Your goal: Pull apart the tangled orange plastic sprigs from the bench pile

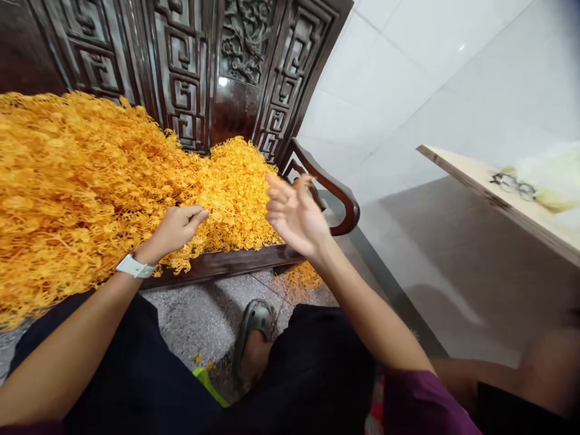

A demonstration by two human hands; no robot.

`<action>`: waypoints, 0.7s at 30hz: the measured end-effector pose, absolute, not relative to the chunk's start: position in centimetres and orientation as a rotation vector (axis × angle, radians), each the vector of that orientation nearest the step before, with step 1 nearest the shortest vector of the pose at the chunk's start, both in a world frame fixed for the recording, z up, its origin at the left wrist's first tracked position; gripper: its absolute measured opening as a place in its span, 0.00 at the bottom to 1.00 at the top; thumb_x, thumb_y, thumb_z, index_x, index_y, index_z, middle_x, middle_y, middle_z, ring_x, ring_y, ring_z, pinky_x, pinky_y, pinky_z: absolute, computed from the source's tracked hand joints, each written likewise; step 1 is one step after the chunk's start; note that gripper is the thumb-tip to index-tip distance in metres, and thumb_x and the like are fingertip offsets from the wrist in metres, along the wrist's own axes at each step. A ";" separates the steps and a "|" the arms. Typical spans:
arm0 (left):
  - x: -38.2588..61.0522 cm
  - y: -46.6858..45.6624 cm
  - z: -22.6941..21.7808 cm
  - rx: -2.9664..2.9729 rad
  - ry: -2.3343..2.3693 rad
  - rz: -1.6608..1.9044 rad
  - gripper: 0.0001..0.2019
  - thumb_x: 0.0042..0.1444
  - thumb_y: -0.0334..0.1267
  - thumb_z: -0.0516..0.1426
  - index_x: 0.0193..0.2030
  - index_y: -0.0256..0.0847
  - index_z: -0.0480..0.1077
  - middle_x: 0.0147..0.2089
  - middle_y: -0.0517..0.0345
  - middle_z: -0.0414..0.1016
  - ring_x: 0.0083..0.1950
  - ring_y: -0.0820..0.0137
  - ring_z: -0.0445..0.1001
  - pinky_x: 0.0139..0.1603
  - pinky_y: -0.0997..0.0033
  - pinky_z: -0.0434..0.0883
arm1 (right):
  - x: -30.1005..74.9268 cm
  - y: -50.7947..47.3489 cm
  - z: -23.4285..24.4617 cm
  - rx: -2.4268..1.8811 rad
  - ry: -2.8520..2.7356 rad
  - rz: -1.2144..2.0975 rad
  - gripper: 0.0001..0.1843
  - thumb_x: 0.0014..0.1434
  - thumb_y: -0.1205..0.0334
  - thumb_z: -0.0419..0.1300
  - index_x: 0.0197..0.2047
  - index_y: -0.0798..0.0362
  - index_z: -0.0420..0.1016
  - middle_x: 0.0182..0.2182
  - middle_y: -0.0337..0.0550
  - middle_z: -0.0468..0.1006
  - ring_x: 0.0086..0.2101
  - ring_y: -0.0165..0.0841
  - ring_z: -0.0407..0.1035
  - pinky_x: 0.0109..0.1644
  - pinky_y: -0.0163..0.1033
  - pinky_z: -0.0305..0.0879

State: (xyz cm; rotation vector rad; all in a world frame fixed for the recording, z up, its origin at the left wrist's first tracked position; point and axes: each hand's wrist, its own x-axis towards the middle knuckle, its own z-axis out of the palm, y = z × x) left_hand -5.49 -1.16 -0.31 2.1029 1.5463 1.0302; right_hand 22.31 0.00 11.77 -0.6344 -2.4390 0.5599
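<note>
Purple sleeve (426, 402) nearest; right hand (299, 219) spread, empty; left hand (182, 227) pinched, contents unclear.
Orange florets (90, 163) seem light, springy; pinch centres.

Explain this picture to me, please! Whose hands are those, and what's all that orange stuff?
Those are one person's left hand and right hand, both bare. The picture comes from a camera on that person's head, looking forward and down. On the dark bench lies a big, stringy orange heap, with a smaller pile beside it; I can't tell what they're made of. The left hand is pinched shut near the orange stuff; I can't see whether it holds anything. The right hand is open and blurred, near the smaller pile.
</note>
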 end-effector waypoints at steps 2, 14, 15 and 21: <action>-5.3 -1.3 -0.8 2.084 1.521 1.012 0.22 0.71 0.48 0.51 0.26 0.40 0.58 0.21 0.63 0.58 0.24 0.72 0.58 0.31 0.67 0.52 | 20.8 1.0 9.1 -0.797 -2.120 1.013 0.32 0.76 0.45 0.45 0.32 0.56 0.79 0.23 0.40 0.74 0.22 0.27 0.59 0.24 0.33 0.64; -0.1 -3.8 -2.7 2.410 1.459 0.841 0.17 0.77 0.42 0.48 0.48 0.39 0.77 0.41 0.51 0.83 0.38 0.63 0.78 0.41 0.63 0.65 | 22.0 -1.6 2.1 -1.223 -1.262 1.417 0.16 0.63 0.48 0.67 0.42 0.53 0.74 0.32 0.36 0.71 0.28 0.26 0.60 0.31 0.34 0.56; 0.3 -4.1 -2.9 2.424 1.403 0.851 0.16 0.76 0.41 0.49 0.50 0.40 0.77 0.42 0.51 0.84 0.39 0.63 0.79 0.43 0.62 0.67 | 22.4 -1.5 2.1 -1.252 -1.314 1.324 0.17 0.63 0.47 0.67 0.44 0.52 0.74 0.36 0.39 0.73 0.31 0.27 0.62 0.33 0.35 0.58; 1.5 -5.3 -3.9 2.377 1.160 0.946 0.14 0.74 0.38 0.52 0.50 0.40 0.79 0.47 0.51 0.85 0.42 0.63 0.82 0.47 0.62 0.74 | 24.7 -2.7 2.4 -1.138 -1.870 1.366 0.17 0.68 0.46 0.63 0.45 0.53 0.78 0.36 0.41 0.75 0.34 0.30 0.64 0.39 0.38 0.61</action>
